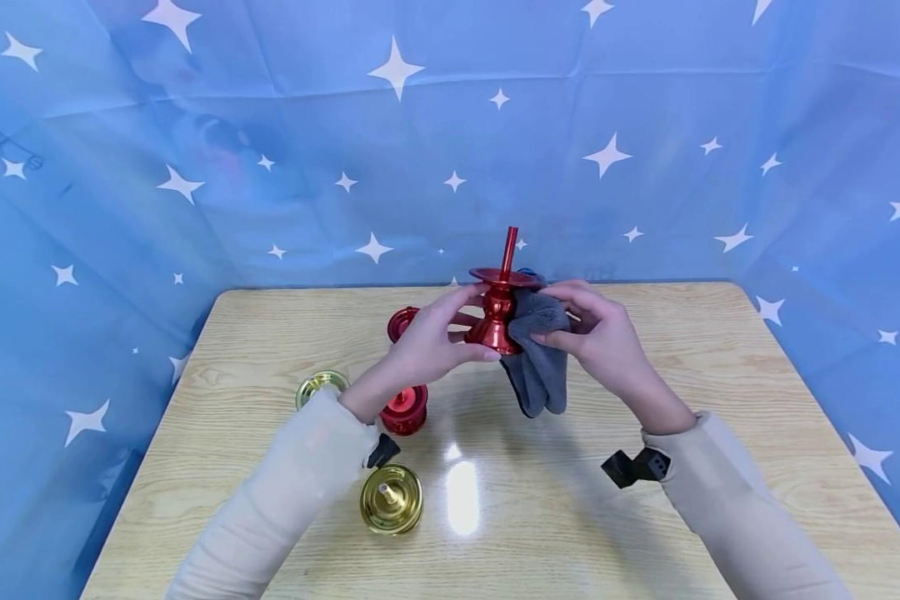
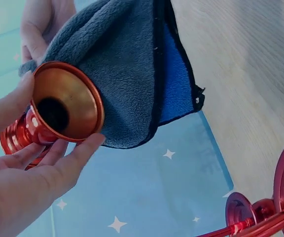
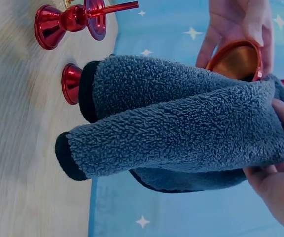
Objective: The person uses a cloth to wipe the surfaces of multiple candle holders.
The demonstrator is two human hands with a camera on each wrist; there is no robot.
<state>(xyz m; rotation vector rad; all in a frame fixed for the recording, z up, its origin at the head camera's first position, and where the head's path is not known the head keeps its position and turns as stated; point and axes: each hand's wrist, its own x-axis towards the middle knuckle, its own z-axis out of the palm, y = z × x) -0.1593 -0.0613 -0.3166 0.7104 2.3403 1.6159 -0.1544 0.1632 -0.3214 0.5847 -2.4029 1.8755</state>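
My left hand [image 1: 437, 335] grips a shiny red candlestick [image 1: 498, 307] around its waist and base, above the table. The candlestick has a flared foot, a round drip plate and a thin tube on top, and it leans slightly. In the left wrist view its hollow, gold-coloured underside [image 2: 75, 106] faces the camera. A grey plush cloth [image 1: 543, 327] with black edging and a blue reverse hangs from my right hand [image 1: 598, 332], pinched between thumb and fingers. The cloth touches the candlestick's right side; folds hide part of the right fingers in the right wrist view.
On the wooden table [image 1: 682, 367], red candlesticks [image 1: 403, 408] stand below and behind my left forearm, partly hidden. One gold candlestick [image 1: 392, 500] stands nearer me, and another gold one [image 1: 321, 382] is partly covered by the sleeve. A blue star-patterned curtain [image 1: 450, 133] surrounds the table.
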